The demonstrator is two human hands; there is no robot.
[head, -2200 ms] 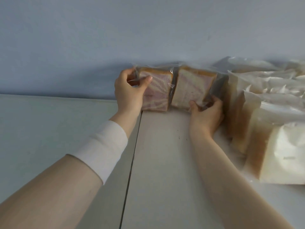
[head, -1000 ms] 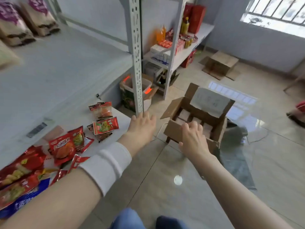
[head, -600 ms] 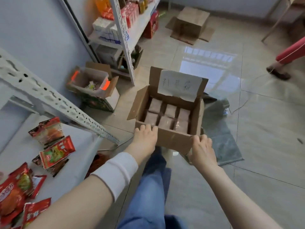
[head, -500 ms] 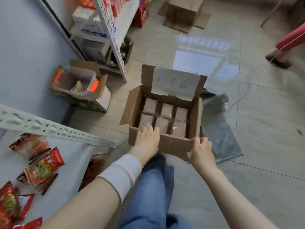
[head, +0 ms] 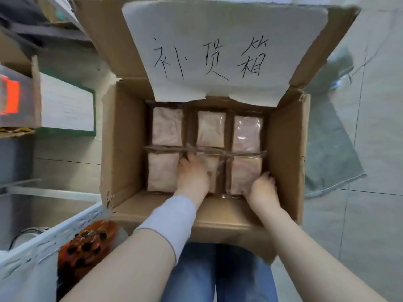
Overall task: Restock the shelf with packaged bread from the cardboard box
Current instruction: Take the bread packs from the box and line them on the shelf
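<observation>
While both forearms reach down into the open cardboard box (head: 122, 138), the left hand (head: 192, 177) lies on the near middle bread pack (head: 214, 173). Its thumb is at the pack's left edge and its fingers are bent over the far end, gripping it. The right hand (head: 261, 188) sits at the near right corner of the near right bread pack (head: 245, 173) with fingers bent. Their tips are hidden against the box wall, so a grip cannot be confirmed. The far row of packs (head: 211, 129) and the near left bread pack (head: 162, 171) lie untouched on the box floor. Blur softens the wrappers, and their detail cannot be made out. A white sleeve (head: 172, 219) covers the left forearm. The handwritten paper label (head: 218, 51) on the far flap overhangs the far row's upper edge.
</observation>
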